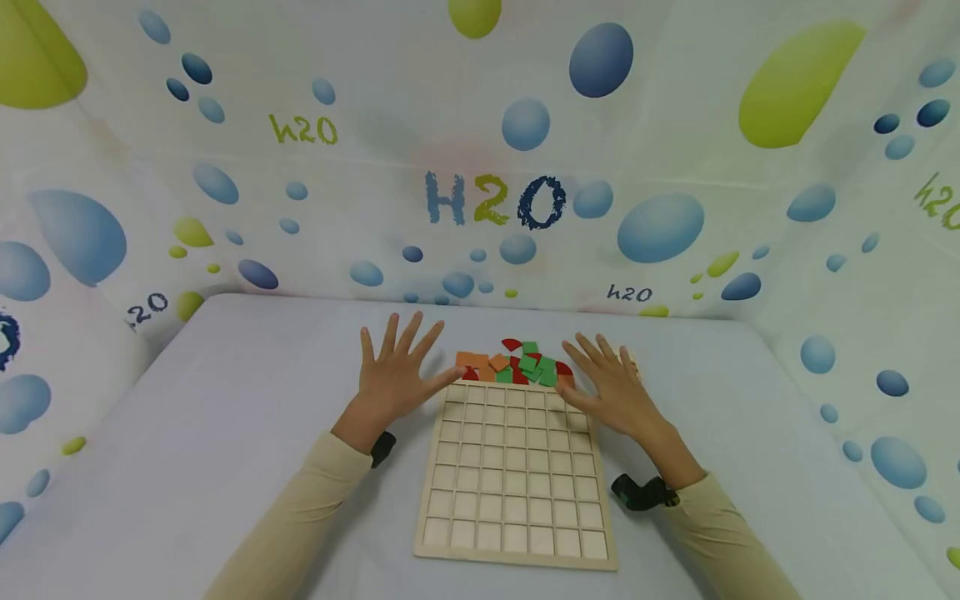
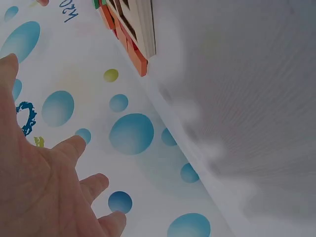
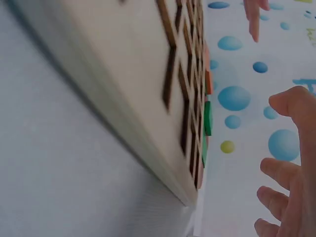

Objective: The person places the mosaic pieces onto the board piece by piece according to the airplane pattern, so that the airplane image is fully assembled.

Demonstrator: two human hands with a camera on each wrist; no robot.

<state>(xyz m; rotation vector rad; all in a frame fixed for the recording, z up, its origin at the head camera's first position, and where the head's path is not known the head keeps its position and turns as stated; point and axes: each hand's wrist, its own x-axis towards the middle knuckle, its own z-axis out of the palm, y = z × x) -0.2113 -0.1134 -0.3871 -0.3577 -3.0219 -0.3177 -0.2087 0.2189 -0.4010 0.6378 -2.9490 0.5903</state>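
A wooden grid board (image 1: 517,562) with rows of square compartments lies on the table between both arms. My left hand (image 1: 395,371) is held with fingers spread at the board's far left corner, holding nothing. On the other side, my right hand (image 1: 611,387) has its fingers spread too, over the far right corner, with nothing in it. Just beyond the board's far edge lies a loose pile of flat pieces: orange squares (image 1: 471,360), green squares (image 1: 547,371) and red quarter-circle pieces (image 1: 512,344). In the right wrist view the right hand's fingers (image 3: 276,173) are apart.
A white cloth covers the table (image 1: 247,433). Partly behind the right hand, a light wooden item (image 1: 634,363) shows at the back. A patterned curtain (image 1: 375,167) stands behind the table and along both sides. Dark wrist cameras (image 1: 639,492) sit at the sleeves.
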